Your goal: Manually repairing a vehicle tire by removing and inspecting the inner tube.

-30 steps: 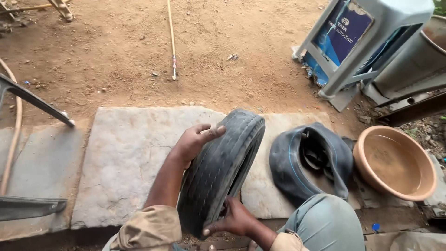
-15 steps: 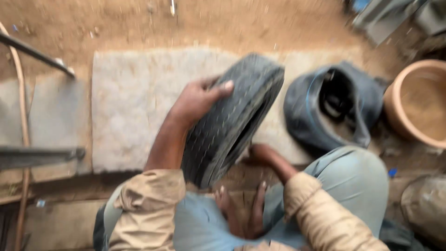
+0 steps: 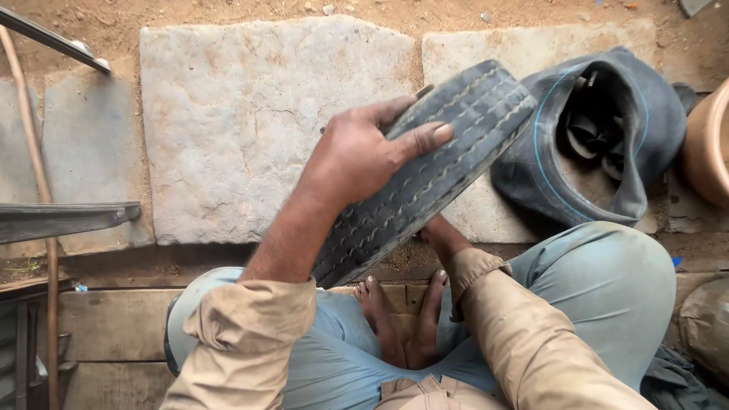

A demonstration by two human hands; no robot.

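Rusty metal bars (image 3: 64, 220) enter my view at nine o'clock, lying over grey stone slabs (image 3: 250, 129) that pave the sandy ground.

Left hand (image 3: 364, 156): spread wide and pressed flat over the top of the tyre (image 3: 448, 152), thumb on the near side and fingers draped across the tread; I judge this grip steadies the tyre on edge. The tan sleeve (image 3: 243, 342) covers the forearm from seven o'clock.

Tyre: a small, worn black one with grooved tread, tilted so its upper end leans toward one o'clock, its lower end down near my bare feet (image 3: 402, 326) at six o'clock. It stands in front of my lap, above the pale blue trousers (image 3: 600, 288).

Right hand (image 3: 440, 235): mostly hidden beneath the tyre's lower side. It seems to support the tyre from under, but I cannot tell how far it is closed.

Inner tube (image 3: 607, 129): a slack black rubber ring with a thin blue line, lying on the slab at two o'clock, just beside the tyre.

Clay-coloured bowl (image 3: 710, 144): at the three o'clock edge, partly cut off.
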